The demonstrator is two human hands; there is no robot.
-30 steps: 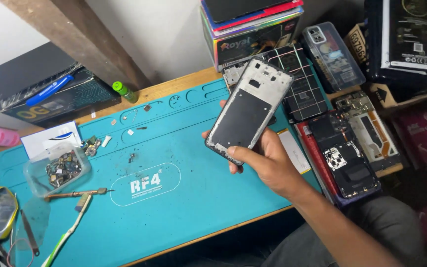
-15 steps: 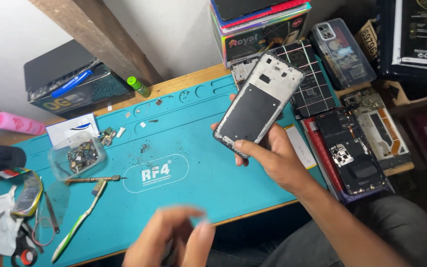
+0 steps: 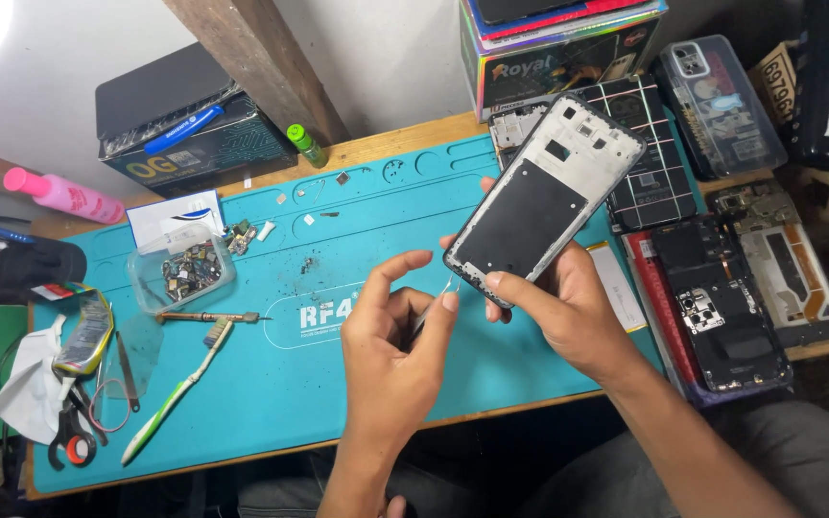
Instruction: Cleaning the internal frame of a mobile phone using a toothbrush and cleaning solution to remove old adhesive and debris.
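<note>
Right hand (image 3: 568, 312) gripping phone frame (image 3: 544, 201) tilted above teal mat (image 3: 271, 384), left hand (image 3: 395, 350) pinching thin tool (image 3: 431, 309) near frame's lower edge, toothbrush (image 3: 177, 393) lying left.

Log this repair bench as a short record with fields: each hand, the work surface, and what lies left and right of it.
right hand: holds phone frame tilted above the mat
left hand: grip on thin metal tool, tip near the frame's lower edge
surface: teal repair mat
left of mat: toothbrush, clear tray of small parts, scissors
right of mat: opened phone
</note>
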